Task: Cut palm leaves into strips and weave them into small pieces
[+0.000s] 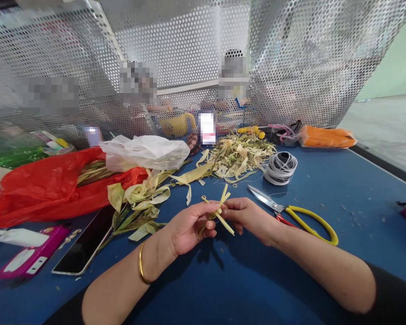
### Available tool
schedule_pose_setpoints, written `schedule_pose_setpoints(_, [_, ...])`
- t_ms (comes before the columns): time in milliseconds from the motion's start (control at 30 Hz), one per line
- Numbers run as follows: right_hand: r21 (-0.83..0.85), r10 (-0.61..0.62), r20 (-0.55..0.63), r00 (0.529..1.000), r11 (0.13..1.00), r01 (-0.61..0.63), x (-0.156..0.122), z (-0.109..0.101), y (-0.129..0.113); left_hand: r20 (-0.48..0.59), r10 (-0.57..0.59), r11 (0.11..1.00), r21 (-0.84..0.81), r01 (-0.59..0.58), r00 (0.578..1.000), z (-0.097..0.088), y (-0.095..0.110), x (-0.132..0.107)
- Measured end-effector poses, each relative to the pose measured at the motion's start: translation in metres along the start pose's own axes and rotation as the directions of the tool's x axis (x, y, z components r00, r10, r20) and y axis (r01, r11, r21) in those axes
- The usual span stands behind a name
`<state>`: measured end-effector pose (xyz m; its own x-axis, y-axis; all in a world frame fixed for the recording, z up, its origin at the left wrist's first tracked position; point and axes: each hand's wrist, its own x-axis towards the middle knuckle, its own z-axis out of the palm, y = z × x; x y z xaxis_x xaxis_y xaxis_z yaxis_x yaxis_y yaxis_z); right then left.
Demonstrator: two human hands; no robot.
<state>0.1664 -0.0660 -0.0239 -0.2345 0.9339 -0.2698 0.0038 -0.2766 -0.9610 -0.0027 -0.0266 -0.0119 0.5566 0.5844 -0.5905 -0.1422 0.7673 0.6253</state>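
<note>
Left grip [189, 228] on strip [227, 225], slanting down rightward

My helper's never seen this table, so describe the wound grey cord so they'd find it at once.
On the blue table, look beyond the right hand for the heap of pale leaf scraps. Just right of it, beyond the scissors, sits the wound grey cord. It is squat and round with a dark middle, one compact coil unlike the loose, straw-coloured scraps.
</note>
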Motion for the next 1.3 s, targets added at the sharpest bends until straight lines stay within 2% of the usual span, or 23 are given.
schedule_pose_setpoints(267, [0.098,-0.004,-0.057,0.998,0.995,0.010,-0.002,-0.009,-0.008,-0.056,0.045,0.996,0.077,-0.041,0.997,0.001,0.003,0.001])
schedule_pose_setpoints(400, [0.169,0.019,-0.137,0.990,0.986,0.005,0.000,-0.008,-0.007,-0.113,0.108,0.984,0.155,-0.090,0.988,0.005,0.001,0.002])
schedule_pose_setpoints(567, [0.449,0.071,-0.333,0.940,0.889,0.092,0.001,-0.008,-0.012,-0.126,0.109,0.985,0.145,-0.090,0.986,0.002,0.000,0.004])
schedule_pose_setpoints(733, [0.553,-0.011,-0.293,0.956,0.813,0.179,0.000,-0.011,-0.015,-0.090,0.043,0.990,0.138,-0.031,0.995,0.000,0.001,0.004])
schedule_pose_setpoints(833, [0.444,-0.082,-0.321,0.944,0.867,0.226,-0.001,-0.011,-0.013,-0.105,0.041,0.987,0.162,-0.023,0.994,0.003,0.001,0.003])
schedule_pose_setpoints(933, [0.113,-0.190,-0.341,0.921,0.964,0.241,0.000,-0.011,-0.009,-0.135,0.067,0.989,0.138,-0.049,0.989,0.006,0.002,0.001])
schedule_pose_setpoints(1000, [-0.084,-0.206,-0.236,0.950,0.978,0.192,0.001,-0.010,-0.006,-0.153,0.078,0.993,0.104,-0.063,0.985,0.006,0.002,0.000])
schedule_pose_setpoints(1067, [-0.182,-0.149,-0.113,0.982,0.975,0.127,0.001,-0.009,-0.003,-0.168,0.076,0.996,0.064,-0.066,0.983,0.006,0.003,-0.001])
schedule_pose_setpoints(1167, [-0.222,-0.125,-0.066,0.990,0.969,0.107,0.001,-0.007,0.001,-0.152,0.063,0.998,-0.001,-0.064,0.986,0.005,0.004,-0.002])
schedule_pose_setpoints(1300, [-0.094,-0.132,-0.044,0.990,0.987,0.127,-0.001,-0.003,-0.001,-0.046,0.030,0.998,-0.061,-0.032,0.998,0.006,0.003,-0.003])
